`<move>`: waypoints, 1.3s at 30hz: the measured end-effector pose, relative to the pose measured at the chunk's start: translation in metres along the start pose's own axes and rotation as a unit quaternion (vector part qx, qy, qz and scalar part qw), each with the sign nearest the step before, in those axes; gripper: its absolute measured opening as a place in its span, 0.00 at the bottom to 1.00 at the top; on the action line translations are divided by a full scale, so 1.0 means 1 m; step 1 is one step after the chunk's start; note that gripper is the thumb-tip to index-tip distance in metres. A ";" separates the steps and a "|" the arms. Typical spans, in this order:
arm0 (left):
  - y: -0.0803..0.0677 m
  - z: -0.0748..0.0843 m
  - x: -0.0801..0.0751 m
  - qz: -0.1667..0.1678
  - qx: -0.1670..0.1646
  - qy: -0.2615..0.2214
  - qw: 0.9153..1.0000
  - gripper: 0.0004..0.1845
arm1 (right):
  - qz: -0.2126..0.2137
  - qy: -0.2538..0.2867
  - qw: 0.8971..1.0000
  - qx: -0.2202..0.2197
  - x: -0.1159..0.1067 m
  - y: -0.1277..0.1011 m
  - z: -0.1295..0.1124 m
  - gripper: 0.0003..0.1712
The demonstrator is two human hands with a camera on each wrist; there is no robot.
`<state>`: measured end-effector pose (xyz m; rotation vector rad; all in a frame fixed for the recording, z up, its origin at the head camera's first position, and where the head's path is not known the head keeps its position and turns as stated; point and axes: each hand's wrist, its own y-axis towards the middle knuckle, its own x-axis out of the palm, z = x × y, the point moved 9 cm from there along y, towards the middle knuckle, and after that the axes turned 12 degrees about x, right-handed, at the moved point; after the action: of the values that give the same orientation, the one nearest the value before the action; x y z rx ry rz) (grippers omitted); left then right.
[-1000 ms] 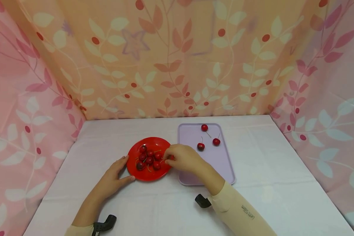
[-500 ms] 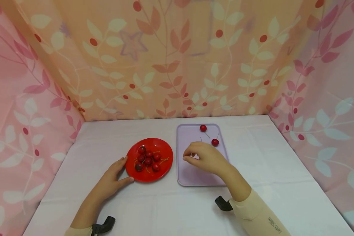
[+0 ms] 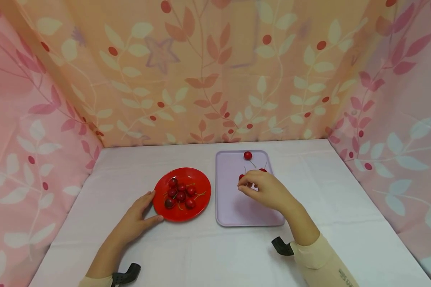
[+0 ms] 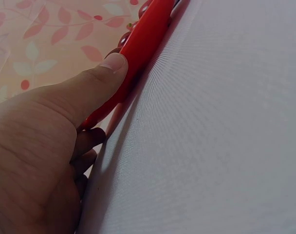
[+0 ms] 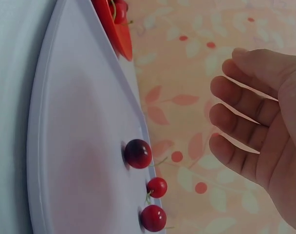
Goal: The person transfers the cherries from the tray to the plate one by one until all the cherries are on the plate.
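A red plate (image 3: 201, 211) holds a cluster of cherries (image 3: 180, 196), some with stems. My left hand (image 3: 134, 221) rests against the plate's near-left rim, thumb and fingers spread; in the left wrist view the thumb (image 4: 101, 85) lies on the plate's side. On the lilac tray (image 3: 230, 211) to the right are three cherries: one at the far end (image 3: 248, 156), the other two partly hidden by my right hand (image 3: 267, 191). This hand hovers over the tray with loosely bent fingers. In the right wrist view nothing shows between its fingers, and the dark cherry (image 5: 138, 154) lies apart from them.
A white cloth (image 3: 194, 255) covers the table under plate and tray. Leaf-patterned curtains (image 3: 201, 79) stand behind and on both sides. A black wrist mount (image 3: 282, 246) sticks out from the right sleeve, another (image 3: 127, 274) from the left.
My right hand has moved from the plate's right edge across to the tray, near its cherries. The left hand stays at the plate's rim.
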<state>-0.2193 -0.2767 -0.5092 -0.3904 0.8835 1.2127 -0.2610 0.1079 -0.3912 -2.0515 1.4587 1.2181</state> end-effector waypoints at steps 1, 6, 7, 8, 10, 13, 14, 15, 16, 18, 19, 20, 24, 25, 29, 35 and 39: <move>0.000 0.000 0.000 0.001 0.001 0.000 1.000 0.51 | 0.002 0.000 1.000 0.001 -0.001 0.000 0.002 0.03; 0.000 0.000 0.002 -0.001 0.006 0.000 1.000 0.52 | 0.019 -0.009 1.000 0.007 -0.009 0.001 0.017 0.04; 0.000 -0.001 0.002 0.000 0.007 0.002 1.000 0.52 | 0.021 -0.010 1.000 0.007 -0.010 0.001 0.019 0.04; 0.000 -0.001 0.001 0.000 0.007 0.003 1.000 0.52 | 0.022 -0.013 1.000 0.009 -0.010 0.002 0.022 0.04; 0.000 -0.003 0.000 0.001 0.006 0.007 1.000 0.52 | 0.022 -0.016 1.000 0.014 -0.011 0.004 0.027 0.05; 0.000 -0.005 -0.002 0.002 0.004 0.010 1.000 0.53 | 0.024 -0.018 0.999 0.026 -0.013 0.008 0.034 0.05; 0.000 -0.005 -0.003 0.001 0.003 0.010 1.000 0.53 | 0.025 -0.017 0.999 0.030 -0.013 0.009 0.036 0.05; 0.000 -0.005 -0.003 0.001 0.001 0.009 1.000 0.53 | 0.024 -0.015 0.999 0.034 -0.012 0.011 0.038 0.05; 0.000 -0.005 -0.004 0.000 0.000 0.009 1.000 0.53 | 0.023 -0.015 0.999 0.036 -0.011 0.012 0.040 0.04; -0.001 -0.005 -0.004 0.000 -0.003 0.007 1.000 0.53 | 0.017 -0.013 0.999 0.040 -0.007 0.016 0.042 0.04; -0.002 -0.005 -0.004 0.000 -0.004 0.007 1.000 0.53 | 0.014 -0.012 0.999 0.040 -0.005 0.018 0.044 0.04; -0.002 -0.005 -0.004 0.000 -0.003 0.007 1.000 0.53 | 0.011 -0.012 0.999 0.043 -0.003 0.020 0.045 0.03; -0.002 -0.005 -0.004 0.003 0.000 0.003 1.000 0.53 | 0.010 -0.010 0.999 0.050 -0.003 0.032 0.047 0.04; -0.002 -0.006 -0.003 0.003 -0.001 0.002 1.000 0.53 | 0.011 -0.012 0.999 0.051 -0.004 0.036 0.048 0.04; -0.002 -0.009 0.000 -0.002 -0.010 -0.002 1.000 0.54 | 0.003 -0.031 0.998 0.047 -0.005 0.053 0.050 0.06; -0.001 -0.008 0.000 0.000 -0.013 -0.001 1.000 0.54 | -0.016 -0.055 0.998 0.018 0.000 0.077 0.058 0.11; 0.001 -0.006 0.000 -0.003 -0.008 -0.002 1.000 0.53 | -0.040 -0.071 0.996 0.026 0.007 0.085 0.066 0.13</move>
<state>-0.2223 -0.2803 -0.5130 -0.4024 0.8691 1.2151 -0.3649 0.1144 -0.4178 -1.9278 1.3172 1.2536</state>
